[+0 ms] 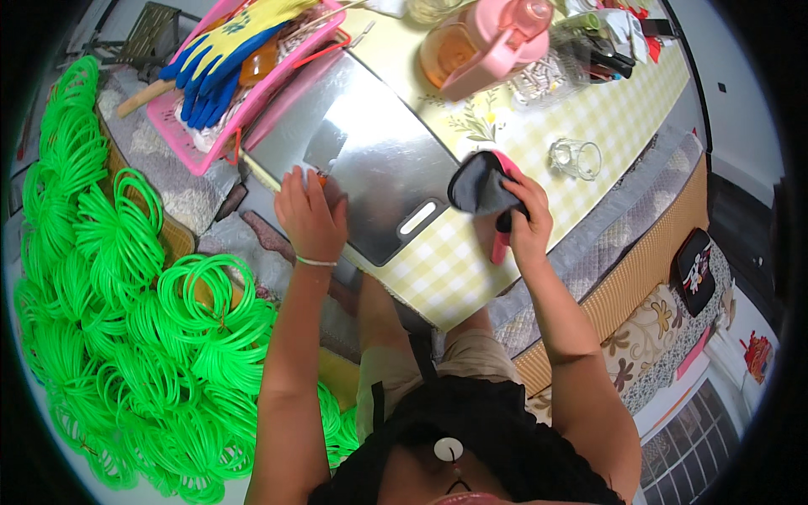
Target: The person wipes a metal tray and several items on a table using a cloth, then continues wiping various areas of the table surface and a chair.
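My left hand (309,212) rests at the left part of a shiny metal cutting board (384,126), fingers stretched out and thumb apart. By its fingertips is a small white and orange thing (321,178), mostly hidden; I cannot make out what it is. Beyond the board's right edge, my right hand (528,215) is closed round a black, pouch-like piece with pink parts (482,183). Its wide dark end points left, and a pink strip hangs below the fingers. The board has a slotted handle at its near right corner.
A pink basket (198,157) with blue-yellow gloves (220,63) stands at the far left. Bundles of bright green tubing (160,337) lie left. On the checked tablecloth (459,282) are a glass cup (576,159) and a pink-lidded jug (484,50). A padded bench (606,295) runs along the right.
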`<move>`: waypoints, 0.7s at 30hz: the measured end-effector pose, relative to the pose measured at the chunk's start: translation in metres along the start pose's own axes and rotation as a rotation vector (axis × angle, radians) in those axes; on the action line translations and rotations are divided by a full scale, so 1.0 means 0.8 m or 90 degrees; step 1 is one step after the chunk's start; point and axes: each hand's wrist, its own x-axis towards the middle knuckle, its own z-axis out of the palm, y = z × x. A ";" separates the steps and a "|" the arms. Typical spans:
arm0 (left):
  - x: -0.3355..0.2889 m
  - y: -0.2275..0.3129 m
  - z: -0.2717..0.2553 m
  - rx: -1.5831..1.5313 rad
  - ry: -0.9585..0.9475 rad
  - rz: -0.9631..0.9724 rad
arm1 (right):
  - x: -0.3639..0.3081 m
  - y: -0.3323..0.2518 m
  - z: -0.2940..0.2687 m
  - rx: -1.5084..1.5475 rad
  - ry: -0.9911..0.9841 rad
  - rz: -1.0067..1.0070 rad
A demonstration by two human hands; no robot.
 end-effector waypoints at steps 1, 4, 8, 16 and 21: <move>-0.006 0.014 0.001 -0.009 -0.029 0.021 | 0.016 -0.004 0.007 0.000 -0.020 -0.034; -0.020 0.066 0.009 -0.035 -0.156 0.052 | 0.063 -0.013 0.050 -0.201 -0.201 -0.155; -0.030 0.108 0.014 0.024 -0.358 0.006 | 0.104 0.047 0.101 -0.208 -0.253 -0.229; -0.027 0.120 0.011 0.103 -0.477 -0.033 | 0.043 0.078 0.036 -0.213 -0.057 -0.073; -0.021 0.130 0.012 0.106 -0.501 -0.031 | 0.055 0.086 0.056 -0.281 -0.142 -0.067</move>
